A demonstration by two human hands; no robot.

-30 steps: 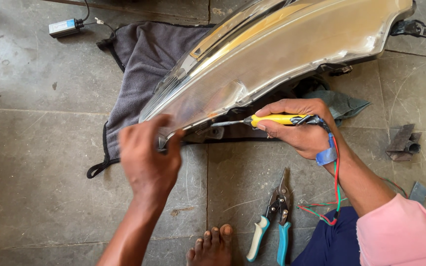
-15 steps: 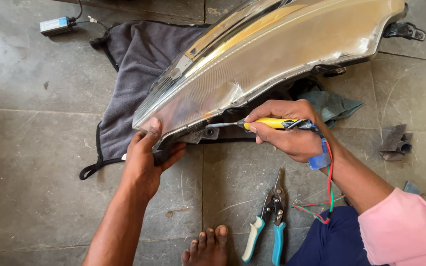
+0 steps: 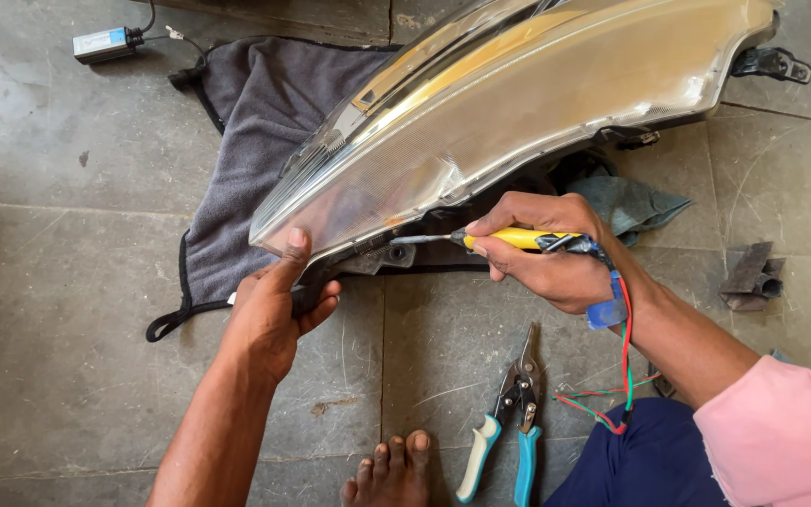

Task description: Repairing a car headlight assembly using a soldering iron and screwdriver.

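Headlight (image 3: 518, 122): big clear-lensed unit, lying on a grey cloth (image 3: 255, 150) on the stone floor (image 3: 49, 282)
Left hand (image 3: 269, 314): grip clamped on the near left corner of the headlight, thumb up on the lens
Right hand (image 3: 556, 258): grip closed round a yellow-handled screwdriver (image 3: 495, 238), tip at the lower edge bracket
Snips (image 3: 509, 422): teal handles, on the floor nearby, beside a bare foot (image 3: 391, 474)
Far left: small grey box with cable (image 3: 105, 42)

- one headlight (image 3: 518, 122)
- two hands: left hand (image 3: 274, 310), right hand (image 3: 546, 258)
- one yellow-handled tool (image 3: 509, 238)
- one pair of snips (image 3: 509, 422)
- one grey towel (image 3: 246, 141)
- one small box with a cable (image 3: 105, 43)

Glossy clear-plastic headlight (image 3: 518, 122), seemingly soft matt cloth (image 3: 255, 141)
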